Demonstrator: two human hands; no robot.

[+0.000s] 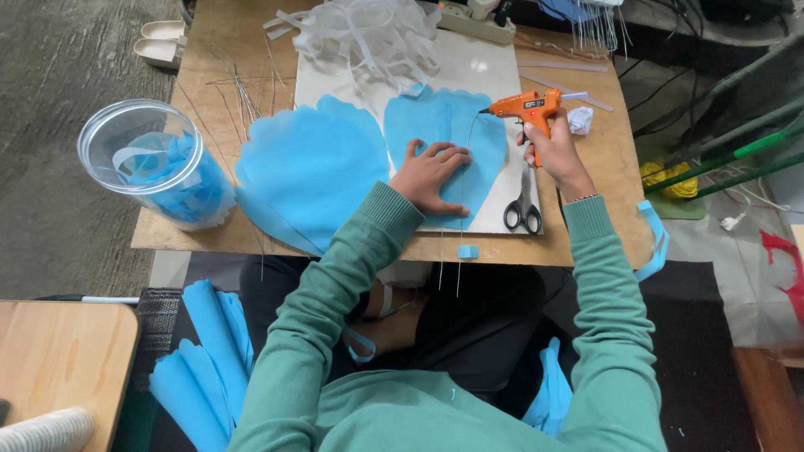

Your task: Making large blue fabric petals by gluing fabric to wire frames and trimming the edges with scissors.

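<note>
Blue petal-shaped fabric piece (448,134) lies flat on the white board (494,71) in the middle of your wooden surface (603,159), and your left hand (431,177) rests on its lower part with the fingers (448,153) spread open and pressed down, which looks meant to keep the thin cloth from shifting or curling. Your right hand (553,151) has its fingers closed around the grip of the orange hot glue gun (523,106), held level so the nozzle points left and meets the upper right edge of that same piece, just beyond your left fingertips. A thin wire (463,192) runs down the middle of the fabric and hangs off the near edge of the surface; your flat palm sits just beside it, likely steadying it along the petal. A second, larger blue petal (310,167) lies to the left, partly off the board, near but not under your hand. Black-handled scissors (523,209) lie on the board between your two wrists, within easy reach. A clear plastic jar (151,159) of blue scraps stands at the left corner, and a heap of white strips (368,33) sits at the far edge, well apart from the glue nozzle
</note>
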